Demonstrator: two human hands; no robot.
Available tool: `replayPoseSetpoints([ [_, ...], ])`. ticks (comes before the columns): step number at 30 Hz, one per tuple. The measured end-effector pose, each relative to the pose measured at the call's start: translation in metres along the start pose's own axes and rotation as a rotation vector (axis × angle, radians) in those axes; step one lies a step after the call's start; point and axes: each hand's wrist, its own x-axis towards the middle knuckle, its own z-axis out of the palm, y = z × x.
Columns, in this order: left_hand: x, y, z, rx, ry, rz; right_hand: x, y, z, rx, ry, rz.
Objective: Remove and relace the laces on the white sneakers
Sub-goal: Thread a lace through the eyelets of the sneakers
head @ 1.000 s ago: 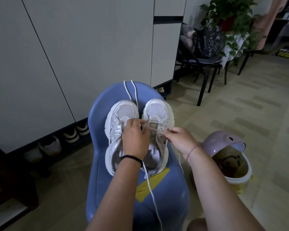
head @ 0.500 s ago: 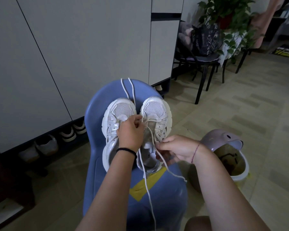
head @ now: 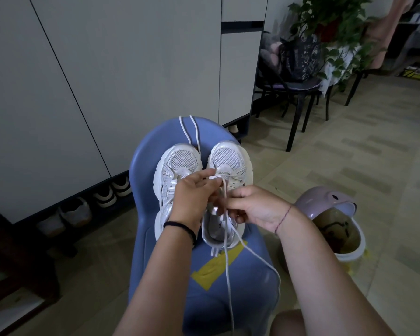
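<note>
Two white sneakers stand side by side, toes away from me, on a blue plastic chair [head: 240,282]. The left sneaker [head: 177,166] is partly covered by my left hand [head: 192,197], which pinches the white lace [head: 227,267] near the lowest eyelets of the right sneaker [head: 230,158]. My right hand [head: 255,207] pinches the same lace over the right sneaker's tongue. Two lace strands trail from my hands down over the seat. Another loose white lace [head: 192,129] lies over the chair's back behind the toes.
A lilac-lidded bin [head: 335,221] stands open on the floor to the right. White cabinets [head: 107,81] fill the left, with shoes [head: 107,197] beneath them. A black chair [head: 298,93] with a bag and a potted plant [head: 330,23] stand at the back right. My knee [head: 286,323] shows below.
My right hand has moved left from the right sneaker's side to over its tongue, close to my left hand. The lace strands now hang down over the seat.
</note>
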Motion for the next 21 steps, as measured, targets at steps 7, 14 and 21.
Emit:
replayPoseSetpoints([
  [7,-0.006,-0.006,0.006,0.09,-0.204,-0.087,0.003,-0.011,-0.008,0.525,0.241,-0.197],
  [14,-0.006,-0.004,0.0,0.031,-0.193,-0.139,0.005,-0.004,-0.024,0.613,0.344,-0.036],
  [21,-0.007,-0.005,0.006,0.075,-0.182,-0.109,0.01,-0.005,-0.002,0.297,0.345,-0.102],
])
